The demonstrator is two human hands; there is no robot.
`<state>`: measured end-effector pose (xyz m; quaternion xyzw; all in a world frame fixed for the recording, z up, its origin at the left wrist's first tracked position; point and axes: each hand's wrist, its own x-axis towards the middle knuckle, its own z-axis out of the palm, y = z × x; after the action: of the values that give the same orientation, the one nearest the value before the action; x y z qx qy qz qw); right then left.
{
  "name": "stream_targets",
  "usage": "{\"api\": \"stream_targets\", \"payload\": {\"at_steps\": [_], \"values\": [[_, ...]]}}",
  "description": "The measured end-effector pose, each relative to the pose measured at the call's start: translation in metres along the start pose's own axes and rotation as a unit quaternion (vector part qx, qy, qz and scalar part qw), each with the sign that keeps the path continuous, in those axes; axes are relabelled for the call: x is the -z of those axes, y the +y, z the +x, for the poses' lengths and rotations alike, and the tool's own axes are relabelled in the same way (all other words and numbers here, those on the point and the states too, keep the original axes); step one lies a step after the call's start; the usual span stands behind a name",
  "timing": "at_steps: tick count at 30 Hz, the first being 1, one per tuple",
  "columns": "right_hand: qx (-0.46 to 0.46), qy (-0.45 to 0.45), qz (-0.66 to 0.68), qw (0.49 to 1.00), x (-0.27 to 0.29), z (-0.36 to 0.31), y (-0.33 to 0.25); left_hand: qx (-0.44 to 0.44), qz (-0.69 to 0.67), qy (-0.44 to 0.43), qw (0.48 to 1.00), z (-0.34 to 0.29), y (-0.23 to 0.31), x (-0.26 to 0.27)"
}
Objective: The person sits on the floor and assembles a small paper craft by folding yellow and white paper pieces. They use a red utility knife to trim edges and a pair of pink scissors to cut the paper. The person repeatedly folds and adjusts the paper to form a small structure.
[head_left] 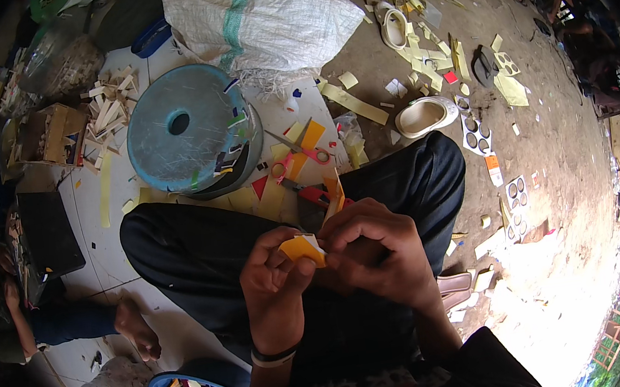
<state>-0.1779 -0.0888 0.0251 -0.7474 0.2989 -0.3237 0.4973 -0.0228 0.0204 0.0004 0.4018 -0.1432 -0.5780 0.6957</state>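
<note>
A round blue-grey drum [189,158] stands left of centre in the upper frame. At the centre, the left hand [275,287] pinches a yellow-orange piece [301,249], its right edge gripped by the right hand [379,251]. A pale clog [409,121] lies upper right.

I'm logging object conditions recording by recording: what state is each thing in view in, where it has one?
Left hand: grip closed on the yellow-orange piece
Yellow-orange piece: held
Right hand: fingers curled beside the piece; contact unclear
Pink-handled scissors: lying, blades spread open
Round blue drum: upright, scraps on top
Blue tub: uncovered, scraps inside
White sack: lying, crumpled
</note>
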Motion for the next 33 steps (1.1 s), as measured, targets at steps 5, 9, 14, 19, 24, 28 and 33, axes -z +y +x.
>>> {"api": "stream_targets", "payload": {"at_steps": [5,9,14,19,24,28,33], "values": [[-0.004,0.004,-0.014,1.0,0.0,-0.001,-0.001,0.019,-0.01,0.013,1.0,0.0,0.0,-0.002],[0.001,0.009,-0.029,1.0,-0.001,0.001,-0.001,0.026,-0.023,0.01,0.999,0.0,0.001,-0.003],[0.004,-0.001,-0.04,0.999,-0.001,0.003,-0.002,0.027,-0.052,0.026,0.998,-0.001,0.002,-0.004],[0.009,-0.009,-0.042,0.999,-0.001,0.004,-0.002,0.036,-0.037,0.034,0.998,-0.001,0.005,-0.004],[-0.017,-0.013,0.027,0.999,-0.001,0.002,0.003,0.049,-0.044,0.024,0.998,-0.001,0.006,-0.004],[-0.037,-0.022,0.069,0.997,0.001,-0.002,0.006,0.058,-0.029,0.037,0.997,0.0,0.005,-0.006],[-0.041,-0.013,0.075,0.996,0.0,-0.005,0.007,0.01,0.071,0.084,0.994,0.001,0.001,-0.009]]}}
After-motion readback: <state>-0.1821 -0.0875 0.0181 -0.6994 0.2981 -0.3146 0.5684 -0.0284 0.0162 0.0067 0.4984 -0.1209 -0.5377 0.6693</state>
